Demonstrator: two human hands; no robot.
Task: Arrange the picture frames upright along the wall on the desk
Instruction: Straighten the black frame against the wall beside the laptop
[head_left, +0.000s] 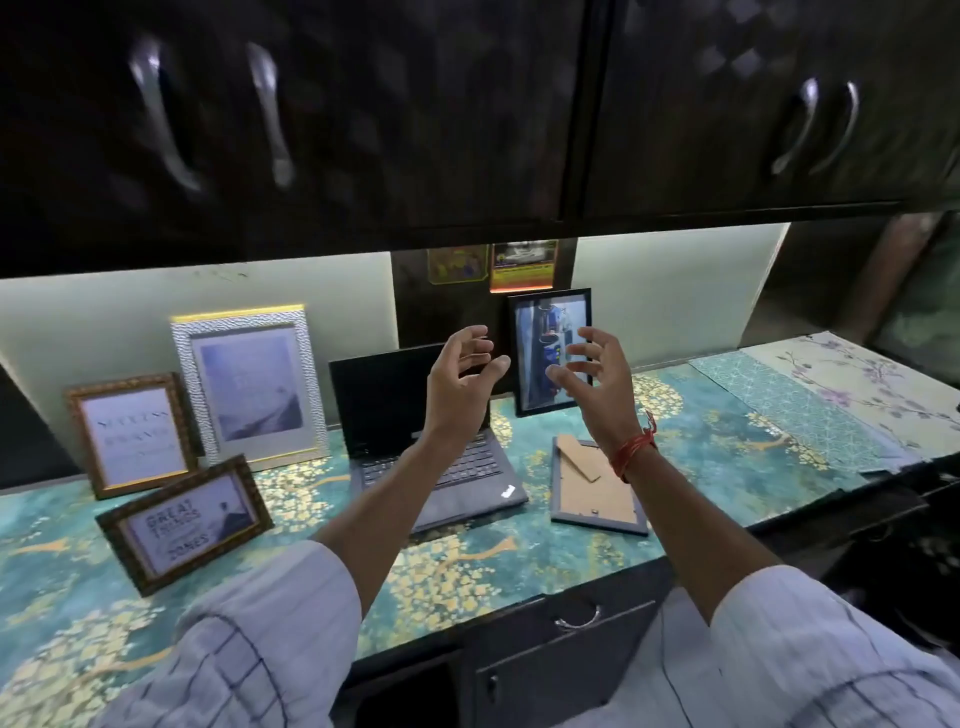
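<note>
**Four frames up, one still flat**

Teal patterned surface (701, 441) under dark cupboards: I count five frames. Silver frame (249, 387), gold frame (130, 434) and black frame (540, 353) lean upright near the wall; a brown frame (184, 522) stands further forward. One grey frame (597, 488) lies face-down beside the laptop (415, 431). Left hand (462, 384) and right hand (597, 384) hover, fingers spread, empty.

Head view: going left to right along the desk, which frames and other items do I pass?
Gold-brown frame → wide dark frame → silver frame → laptop → black frame upright at the wall → face-down frame lying flat.
</note>
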